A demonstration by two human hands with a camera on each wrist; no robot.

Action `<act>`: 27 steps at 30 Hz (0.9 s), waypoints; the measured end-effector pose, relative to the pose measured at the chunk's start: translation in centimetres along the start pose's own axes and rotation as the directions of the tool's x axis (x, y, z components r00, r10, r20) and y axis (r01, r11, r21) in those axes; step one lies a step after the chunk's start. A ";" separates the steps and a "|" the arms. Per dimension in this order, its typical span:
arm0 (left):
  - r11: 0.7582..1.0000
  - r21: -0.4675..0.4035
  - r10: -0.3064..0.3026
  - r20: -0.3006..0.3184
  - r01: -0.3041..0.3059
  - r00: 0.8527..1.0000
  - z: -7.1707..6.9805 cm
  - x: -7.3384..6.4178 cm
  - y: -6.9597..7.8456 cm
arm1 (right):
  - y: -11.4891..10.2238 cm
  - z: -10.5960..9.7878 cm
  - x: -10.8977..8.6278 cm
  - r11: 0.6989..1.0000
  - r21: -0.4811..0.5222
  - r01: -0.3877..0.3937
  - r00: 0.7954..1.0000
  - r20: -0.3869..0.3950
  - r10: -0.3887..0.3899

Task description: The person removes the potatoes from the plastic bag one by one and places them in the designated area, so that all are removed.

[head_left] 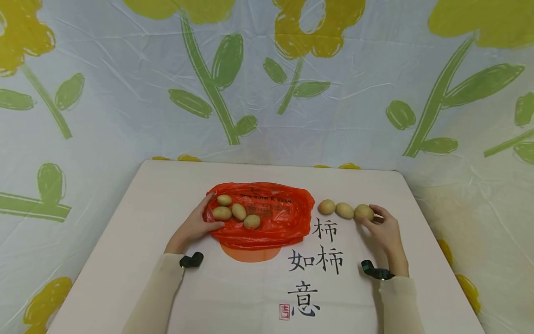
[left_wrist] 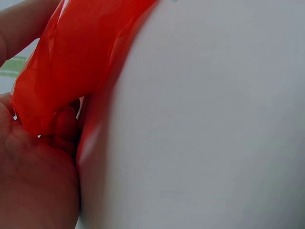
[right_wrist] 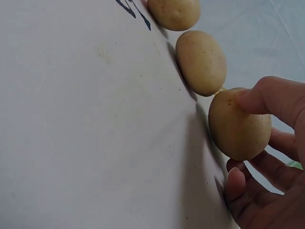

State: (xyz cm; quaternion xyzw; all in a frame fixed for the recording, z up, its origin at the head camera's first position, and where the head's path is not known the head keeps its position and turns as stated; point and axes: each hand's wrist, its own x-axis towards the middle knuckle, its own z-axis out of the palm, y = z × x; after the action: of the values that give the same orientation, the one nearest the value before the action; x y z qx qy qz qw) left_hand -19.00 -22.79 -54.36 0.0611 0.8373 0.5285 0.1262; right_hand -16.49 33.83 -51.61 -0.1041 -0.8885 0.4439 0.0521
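Note:
A red plastic bag (head_left: 288, 220) lies spread on the table, with several potatoes (head_left: 239, 212) on its left part. My left hand (head_left: 195, 227) grips the bag's left edge, thumb on the near side. In the left wrist view, red plastic (left_wrist: 81, 52) is bunched between the thumb and curled fingers. To the right of the bag, three potatoes stand in a row: a left one (head_left: 327, 207), a middle one (head_left: 344, 210) and a right one (head_left: 364, 213). My right hand (head_left: 385, 229) holds the right potato (right_wrist: 238, 126) between thumb and fingers, close against the middle potato (right_wrist: 201, 63).
The pale table (head_left: 125, 260) bears black Chinese characters (head_left: 306, 297), a small red seal print (head_left: 284, 311) and an orange shape (head_left: 250, 254) partly under the bag. A flower-patterned cloth (head_left: 333, 125) hangs behind and beside the table.

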 end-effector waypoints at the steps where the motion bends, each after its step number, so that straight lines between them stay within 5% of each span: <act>1: 1.000 0.002 0.001 -0.001 -0.001 1.000 0.0 0.0 0.0 | 0.1 0.1 0.0 1.000 -0.005 0.002 1.000 0.000 -0.002; 27: 1.000 -0.011 -0.019 -0.008 0.019 1.000 0.1 0.0 -0.2 | -0.1 -0.2 0.3 0.997 -0.043 0.057 0.996 0.076 -0.054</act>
State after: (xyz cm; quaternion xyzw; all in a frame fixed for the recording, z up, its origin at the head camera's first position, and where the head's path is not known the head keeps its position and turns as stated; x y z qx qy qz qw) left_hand -18.94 -22.80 -54.54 0.0505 0.8354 0.5320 0.1282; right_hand -16.75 33.97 -51.36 -0.0639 -0.9022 0.4256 0.0287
